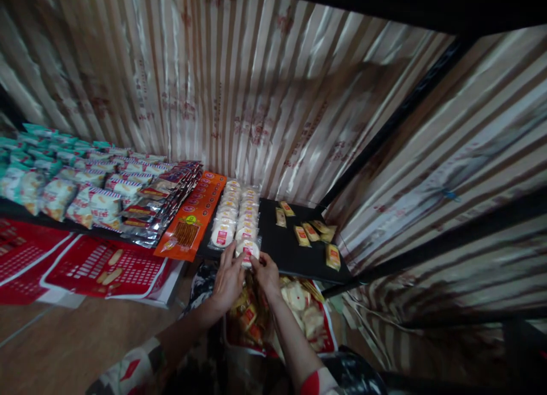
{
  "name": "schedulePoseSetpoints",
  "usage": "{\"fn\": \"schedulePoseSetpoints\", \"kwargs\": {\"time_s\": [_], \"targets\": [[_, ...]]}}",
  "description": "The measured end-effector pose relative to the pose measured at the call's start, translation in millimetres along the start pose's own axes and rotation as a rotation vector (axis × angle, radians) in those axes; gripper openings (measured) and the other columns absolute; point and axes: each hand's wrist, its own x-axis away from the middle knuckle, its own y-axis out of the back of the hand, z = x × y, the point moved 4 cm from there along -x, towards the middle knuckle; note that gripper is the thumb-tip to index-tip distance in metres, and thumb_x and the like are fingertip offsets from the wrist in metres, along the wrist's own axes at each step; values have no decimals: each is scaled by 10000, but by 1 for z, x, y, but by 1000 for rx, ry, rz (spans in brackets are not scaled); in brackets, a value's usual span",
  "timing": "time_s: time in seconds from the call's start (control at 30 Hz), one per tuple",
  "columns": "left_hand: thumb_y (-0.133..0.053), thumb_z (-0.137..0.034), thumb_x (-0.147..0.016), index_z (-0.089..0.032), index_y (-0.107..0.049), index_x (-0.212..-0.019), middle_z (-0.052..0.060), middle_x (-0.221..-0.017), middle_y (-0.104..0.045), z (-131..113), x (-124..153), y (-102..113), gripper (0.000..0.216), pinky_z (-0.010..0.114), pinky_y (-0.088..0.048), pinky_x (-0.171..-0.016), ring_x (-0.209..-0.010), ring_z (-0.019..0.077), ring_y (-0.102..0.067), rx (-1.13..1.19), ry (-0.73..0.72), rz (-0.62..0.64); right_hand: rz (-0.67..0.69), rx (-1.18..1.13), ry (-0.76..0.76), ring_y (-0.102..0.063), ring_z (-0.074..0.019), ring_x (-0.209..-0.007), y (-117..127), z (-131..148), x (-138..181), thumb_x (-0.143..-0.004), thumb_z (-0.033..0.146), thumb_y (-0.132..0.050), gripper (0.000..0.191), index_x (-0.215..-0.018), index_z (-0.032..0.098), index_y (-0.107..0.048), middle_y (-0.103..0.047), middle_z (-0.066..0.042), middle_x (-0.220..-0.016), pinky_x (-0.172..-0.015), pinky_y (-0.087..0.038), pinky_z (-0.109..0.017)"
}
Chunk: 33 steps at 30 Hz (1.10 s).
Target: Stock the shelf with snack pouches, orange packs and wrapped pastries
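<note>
Both of my hands meet at a round white rice cracker packet (247,250) with a pink label, at the front of the right of two rows. My left hand (228,278) grips its left side and my right hand (266,272) pinches its right edge. Behind and beside it, more wrapped crackers (228,215) lie overlapping in two rows on the black shelf (273,252). Directly left of the rows lies an orange snack packet (191,218). Several small yellow packets (302,235) lie scattered to the right.
Below the shelf, a red-edged bag (327,326) holds yellow and white packets. Silver snack bags (105,204) and green ones (38,147) fill the shelf's left. Red printed bags (106,267) hang beneath them. Striped sheeting (239,87) and black frame bars (395,113) enclose the back and right.
</note>
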Motion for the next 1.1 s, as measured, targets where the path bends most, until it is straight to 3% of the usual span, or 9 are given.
{"fn": "schedulePoseSetpoints", "kwargs": {"time_s": [0.27,0.43,0.6,0.87,1.1], "targets": [[-430,-40,-764,-148,-470,-1258,140,-1400,-361,11,-9,-18,508,472,-349,-1061,-1339,280,-260,-75,-16,124,-44,437,158,-615,-198,-715,-6,11,-13,-734,402,-558,264,-864,197,-660,-675,-67,-801,-662,-449,-288],[-399,-46,-797,-139,-490,-1236,144,-1407,-360,11,-10,-23,458,457,-358,-1058,-1342,270,-266,-132,-40,145,-138,796,229,-584,-238,-927,-5,23,-8,-799,391,-510,411,-1139,175,-590,-634,-109,-991,-766,-437,-303],[-376,-37,-800,-78,-496,-1234,191,-1403,-362,8,-10,-25,452,444,-349,-1064,-1342,290,-267,-200,-30,155,-82,786,304,-544,-233,-1012,-10,25,-8,-832,340,-461,463,-1222,98,-522,-605,-135,-1073,-879,-414,-302],[-382,-21,-747,-64,-463,-1270,180,-1427,-343,6,-16,-28,531,456,-334,-1070,-1368,277,-205,-195,-34,148,-88,825,218,-550,-234,-1028,-13,24,-14,-853,343,-440,441,-1233,133,-520,-614,-121,-1080,-851,-423,-296],[-405,-26,-720,-38,-446,-1277,206,-1397,-373,9,-25,-33,558,466,-327,-1070,-1347,297,-252,-202,-45,140,-97,859,158,-556,-222,-1029,-14,31,-17,-868,359,-422,478,-1306,169,-440,-605,-104,-1095,-813,-425,-281]]}}
